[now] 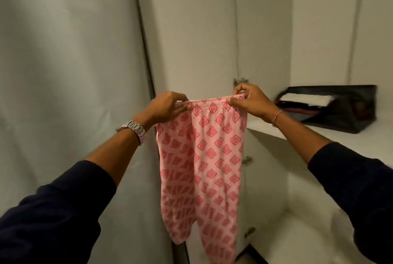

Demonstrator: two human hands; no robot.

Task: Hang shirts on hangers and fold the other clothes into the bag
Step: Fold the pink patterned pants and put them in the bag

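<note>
Before white cupboard doors [191,29], with a dark bag [331,108] on the white shelf [319,136] at right, left hand [168,106] and right hand [248,99] pinch the waistband of pink patterned trousers [202,168] hanging below.

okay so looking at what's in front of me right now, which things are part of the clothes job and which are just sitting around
Part of the job:
pink patterned trousers, held up by the waistband
left hand and right hand, each pinching one end of the waistband
dark bag on the white shelf, with folded items already inside

Just there:
white wardrobe doors
wristwatch
thread bracelet
</note>
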